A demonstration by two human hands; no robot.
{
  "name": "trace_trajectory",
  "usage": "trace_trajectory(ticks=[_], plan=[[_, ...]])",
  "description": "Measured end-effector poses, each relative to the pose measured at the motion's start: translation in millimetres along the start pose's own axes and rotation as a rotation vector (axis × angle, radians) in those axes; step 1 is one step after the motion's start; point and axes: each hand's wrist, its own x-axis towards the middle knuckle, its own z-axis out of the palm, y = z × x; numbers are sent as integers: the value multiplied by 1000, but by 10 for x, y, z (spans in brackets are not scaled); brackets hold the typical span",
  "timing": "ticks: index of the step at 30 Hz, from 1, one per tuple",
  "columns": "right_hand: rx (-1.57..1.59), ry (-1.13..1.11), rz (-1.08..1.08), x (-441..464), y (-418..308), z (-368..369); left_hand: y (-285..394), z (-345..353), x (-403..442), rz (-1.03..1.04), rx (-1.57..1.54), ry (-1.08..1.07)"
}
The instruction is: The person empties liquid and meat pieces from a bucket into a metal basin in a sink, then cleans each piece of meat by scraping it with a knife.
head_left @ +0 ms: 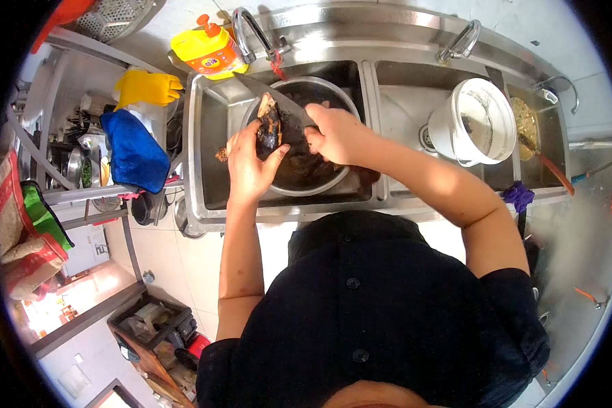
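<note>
My left hand [247, 162] is closed around a dark, charred-looking piece of food [269, 129] with paler orange-tan patches; its exact kind I cannot make out. My right hand [333, 134] grips a cleaver [287, 111], whose broad grey blade slants up and left beside the piece; whether the edge touches it I cannot tell. Both hands are above a round metal basin [319, 187] standing in the left sink [214, 197]. Dark contents in the basin are partly hidden by my hands. A small brown piece [222, 155] lies left of the basin.
A yellow pump bottle [207, 53] and a faucet [248, 34] stand behind the left sink. A white bucket [472, 122] sits in the middle sink. At the left hang a blue cloth [134, 151] and yellow gloves [146, 88]. A purple cloth [518, 196] is on the right front edge.
</note>
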Motion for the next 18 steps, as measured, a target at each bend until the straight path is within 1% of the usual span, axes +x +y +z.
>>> trace_trajectory(ticks=[1, 2, 3, 5, 6, 9, 12, 13, 15, 16, 18], plan=[[-396, 178, -315, 5, 177, 12, -26, -10, -24, -94, -135, -56], [-375, 150, -263, -10, 108, -84, -58, -2, -38, -185, -270, -107], [-385, 174, -261, -8, 115, -95, -82, 13, -25, -271, -406, -155], [-403, 214, -264, 12, 119, -101, -46, 77, -13, -348, -636, -90], [-348, 235, -153, 17, 95, -60, -34, 85, -24, -392, -749, -56], [-351, 293, -204, -13, 1, -19, -66, 52, 19, -394, -793, -63], [-408, 243, -293, -68, -47, 95, -39, 45, 25, -380, -820, -69], [-533, 140, -224, -110, -110, 134, -30, 45, 57, -379, -836, -59], [-514, 118, -342, -210, -98, 187, -53, 61, -1, -388, -867, -54], [-491, 155, -336, -195, -89, 133, -71, 67, -19, -392, -883, -54], [-410, 242, -296, -72, -56, 13, -82, 61, -15, -352, -1026, -69]])
